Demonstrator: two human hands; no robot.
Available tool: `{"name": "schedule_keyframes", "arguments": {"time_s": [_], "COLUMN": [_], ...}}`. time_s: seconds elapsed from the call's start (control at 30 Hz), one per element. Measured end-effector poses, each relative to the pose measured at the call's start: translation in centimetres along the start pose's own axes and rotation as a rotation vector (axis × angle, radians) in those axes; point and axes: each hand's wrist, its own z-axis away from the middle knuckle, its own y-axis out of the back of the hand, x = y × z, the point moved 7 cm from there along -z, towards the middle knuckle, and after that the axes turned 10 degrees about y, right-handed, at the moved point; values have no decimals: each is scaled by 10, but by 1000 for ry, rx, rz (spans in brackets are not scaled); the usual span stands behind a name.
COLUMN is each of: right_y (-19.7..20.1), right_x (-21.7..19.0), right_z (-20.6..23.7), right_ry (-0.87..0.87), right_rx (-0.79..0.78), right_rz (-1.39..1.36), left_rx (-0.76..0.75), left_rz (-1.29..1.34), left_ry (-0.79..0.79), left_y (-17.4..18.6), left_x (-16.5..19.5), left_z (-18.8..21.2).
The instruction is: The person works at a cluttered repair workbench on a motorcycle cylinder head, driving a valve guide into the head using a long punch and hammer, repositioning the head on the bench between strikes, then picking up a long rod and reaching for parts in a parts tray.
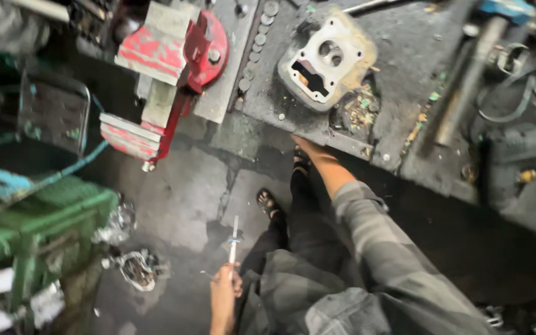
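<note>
Head view, looking down: the left hand (pixel 225 290) grips a thin metal rod (pixel 234 239), pointing away over the floor. The right hand (pixel 301 144) presses the workbench edge (pixel 342 144) — fingers hidden, grip unclear — near a grey engine casting (pixel 326 61). Steadying the rod seems wise.
</note>
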Motion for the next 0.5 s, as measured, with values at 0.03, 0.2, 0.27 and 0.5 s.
{"name": "schedule_keyframes", "arguments": {"time_s": [0.03, 0.2, 0.27, 0.5], "right_y": [-1, -6, -10, 19], "right_x": [4, 17, 5, -101], "right_z": [-6, -21, -24, 65], "right_ry": [-2, -36, -33, 155], "right_rx": [1, 22, -11, 230], "right_rz": [6, 37, 16, -126], "left_rx": [27, 84, 111, 20], "left_rz": [89, 180, 213, 308], "left_ry": [23, -38, -14, -73], "left_y": [2, 10, 13, 2], "left_x": [-3, 11, 17, 37], "left_z": [2, 11, 12, 4]}}
